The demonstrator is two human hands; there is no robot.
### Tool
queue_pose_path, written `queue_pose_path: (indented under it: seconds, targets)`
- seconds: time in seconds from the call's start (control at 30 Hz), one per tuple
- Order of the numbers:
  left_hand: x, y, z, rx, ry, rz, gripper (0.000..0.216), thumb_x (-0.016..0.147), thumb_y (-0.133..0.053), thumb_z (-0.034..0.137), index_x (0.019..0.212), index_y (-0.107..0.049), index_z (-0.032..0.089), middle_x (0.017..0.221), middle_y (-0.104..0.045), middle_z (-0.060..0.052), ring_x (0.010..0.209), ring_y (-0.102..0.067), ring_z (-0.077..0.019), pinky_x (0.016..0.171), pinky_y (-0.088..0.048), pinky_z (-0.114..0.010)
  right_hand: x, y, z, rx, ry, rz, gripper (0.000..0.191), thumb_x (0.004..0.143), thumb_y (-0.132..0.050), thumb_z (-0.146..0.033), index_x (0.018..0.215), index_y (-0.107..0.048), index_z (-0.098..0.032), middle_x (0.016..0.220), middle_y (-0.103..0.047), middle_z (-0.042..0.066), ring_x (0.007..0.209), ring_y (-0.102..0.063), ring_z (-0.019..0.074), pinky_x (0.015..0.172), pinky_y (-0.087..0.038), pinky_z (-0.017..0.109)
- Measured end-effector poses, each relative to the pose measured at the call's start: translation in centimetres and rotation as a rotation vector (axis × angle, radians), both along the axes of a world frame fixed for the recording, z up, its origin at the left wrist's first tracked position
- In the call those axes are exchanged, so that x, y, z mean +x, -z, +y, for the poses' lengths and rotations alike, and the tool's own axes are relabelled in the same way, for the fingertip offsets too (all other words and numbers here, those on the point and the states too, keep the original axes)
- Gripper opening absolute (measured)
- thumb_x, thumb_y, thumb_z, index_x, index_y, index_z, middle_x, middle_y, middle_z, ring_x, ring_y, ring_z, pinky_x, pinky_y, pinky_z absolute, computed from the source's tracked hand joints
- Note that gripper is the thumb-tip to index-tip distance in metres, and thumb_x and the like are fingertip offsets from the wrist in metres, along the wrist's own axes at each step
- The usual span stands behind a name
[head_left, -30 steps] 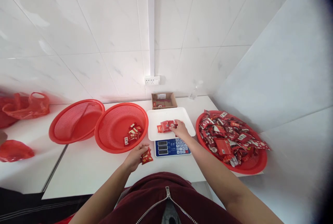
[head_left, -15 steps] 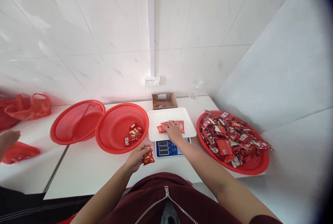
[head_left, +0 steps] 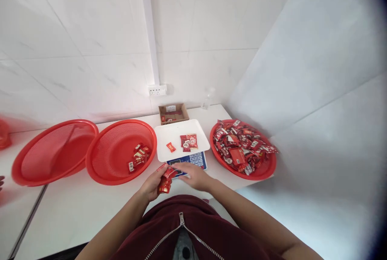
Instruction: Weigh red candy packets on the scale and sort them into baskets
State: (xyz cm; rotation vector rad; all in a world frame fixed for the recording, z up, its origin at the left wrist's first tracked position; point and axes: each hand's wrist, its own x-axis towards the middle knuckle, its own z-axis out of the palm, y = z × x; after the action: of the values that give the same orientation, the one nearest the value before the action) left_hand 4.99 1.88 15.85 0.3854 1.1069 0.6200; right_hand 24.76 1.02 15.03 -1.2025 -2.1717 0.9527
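Note:
My left hand point(head_left: 152, 185) is closed around several red snack packets point(head_left: 165, 186) in front of the scale. With its fingers stretched out and the thumb apart, my right hand point(head_left: 195, 175) is at the right edge of these packets; whether the fingertips touch them is hard to tell. Just beyond is a digital scale point(head_left: 196, 159) with a blue keypad, its display partly covered by my right hand. On its white tray point(head_left: 169, 131) lie a small red packet point(head_left: 171, 147) at the left and a few larger red packets point(head_left: 188, 142) grouped at the right.
Left of the scale, a red plastic basket point(head_left: 109, 139) holds a few packets; another red basket point(head_left: 27, 167) overlaps it. At the right, a red basket point(head_left: 269, 171) is heaped with packets. Behind are a cardboard box point(head_left: 184, 113) and a clear bottle point(head_left: 207, 100). Another person's fingertips point(head_left: 1, 182) show far left.
My right hand has left the scale tray and come down beside my left hand. More packets are in my left hand, fewer on the tray. The view has swung right.

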Motion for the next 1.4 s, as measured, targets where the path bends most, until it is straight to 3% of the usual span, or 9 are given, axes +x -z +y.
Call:
queue_pose_path:
  seconds: [0.23, 0.33, 0.5, 0.7, 0.87, 1.0, 1.1, 1.27, 1.4]
  targets:
    - [-0.6, -0.1, 0.9, -0.067, -0.046, 0.051, 0.022, 0.086, -0.057, 0.038, 0.085, -0.053, 0.016, 0.064, -0.059, 0.001, 0.045, -0.055, -0.0090, 0.041, -0.045, -0.018, 17.7, 3.3, -1.5, -0.241, 1.150, -0.466, 0.061, 0.080, -0.057, -0.033, 0.134, -0.043, -0.011, 0.130, -0.052, 0.023, 0.119, -0.050, 0.0322, 0.097, -0.040, 0.045]
    - [-0.7, -0.1, 0.8, -0.091, -0.043, 0.076, 0.022, 0.085, -0.058, 0.039, 0.085, -0.053, 0.017, 0.065, -0.060, 0.001, 0.046, -0.056, -0.0094, 0.041, -0.046, -0.018, 20.9, 4.9, -2.3, -0.417, 1.165, -0.537, 0.076, 0.075, -0.063, -0.036, 0.138, -0.033, -0.005, 0.126, -0.053, 0.026, 0.115, -0.054, 0.0335, 0.090, -0.043, 0.041]
    - [-0.6, -0.1, 0.4, -0.102, -0.032, 0.076, 0.022, 0.088, -0.054, 0.038, 0.083, -0.053, 0.016, 0.062, -0.059, 0.000, 0.045, -0.056, -0.0097, 0.042, -0.047, -0.019, 22.5, 5.6, -2.6, -0.413, 1.079, -0.549, 0.065, 0.067, -0.066, -0.017, 0.129, -0.048, -0.011, 0.103, -0.067, 0.017, 0.098, -0.063, 0.0300, 0.079, -0.046, 0.035]
    - [-1.5, 0.4, 0.3, -0.106, -0.051, 0.088, 0.020, 0.089, -0.052, 0.036, 0.086, -0.054, 0.016, 0.065, -0.060, 0.000, 0.046, -0.057, -0.0094, 0.043, -0.047, -0.019, 23.2, 2.8, -2.2, -0.154, 1.333, -0.317, 0.047, 0.074, -0.058, -0.021, 0.120, -0.056, -0.015, 0.104, -0.067, 0.014, 0.096, -0.063, 0.0255, 0.084, -0.046, 0.036]
    - [-1.4, 0.4, 0.3, -0.102, -0.053, 0.090, 0.021, 0.088, -0.053, 0.037, 0.085, -0.053, 0.017, 0.064, -0.060, 0.001, 0.047, -0.057, -0.0097, 0.042, -0.046, -0.019, 15.6, 2.3, 1.5, -0.197, 1.021, 0.176, 0.029, 0.074, -0.061, -0.029, 0.100, -0.065, -0.018, 0.095, -0.070, 0.008, 0.087, -0.065, 0.0207, 0.082, -0.050, 0.034]
    - [-0.9, -0.6, 0.2, -0.097, -0.049, 0.084, 0.022, 0.089, -0.052, 0.038, 0.082, -0.053, 0.016, 0.060, -0.058, 0.001, 0.045, -0.055, -0.0097, 0.042, -0.045, -0.018, 7.8, 3.1, 5.4, -0.281, 0.804, 0.203, 0.014, 0.072, -0.063, -0.023, 0.084, -0.067, -0.018, 0.089, -0.071, 0.006, 0.087, -0.065, 0.0202, 0.085, -0.050, 0.035]
    - [-1.3, -1.0, 0.1, -0.098, -0.085, 0.081, 0.021, 0.088, -0.052, 0.036, 0.083, -0.053, 0.016, 0.062, -0.058, 0.001, 0.046, -0.055, -0.0097, 0.042, -0.045, -0.019, 4.4, 3.4, 7.6, -0.256, 0.736, 0.248, 0.026, 0.080, -0.056, -0.030, 0.101, -0.065, -0.019, 0.102, -0.069, 0.007, 0.095, -0.064, 0.0203, 0.087, -0.049, 0.036]
    - [-3.1, -0.2, -0.4, -0.096, -0.158, 0.063, 0.019, 0.088, -0.054, 0.035, 0.087, -0.054, 0.016, 0.065, -0.059, 0.000, 0.046, -0.056, -0.0099, 0.043, -0.045, -0.019, 2.8, 4.0, 8.2, -0.108, 0.550, -0.179, 0.050, 0.080, -0.058, -0.034, 0.129, -0.052, -0.022, 0.140, -0.045, 0.011, 0.132, -0.035, 0.0276, 0.106, -0.032, 0.045]
    - [-4.0, 0.4, -0.6, -0.113, -0.196, 0.071, 0.017, 0.088, -0.054, 0.033, 0.090, -0.055, 0.016, 0.068, -0.061, -0.001, 0.046, -0.056, -0.0096, 0.043, -0.045, -0.019, 1.1, 4.8, 7.7, -0.177, 0.467, -0.477, 0.070, 0.079, -0.057, -0.053, 0.142, -0.033, -0.034, 0.156, -0.012, 0.008, 0.141, -0.004, 0.0376, 0.106, -0.016, 0.060]
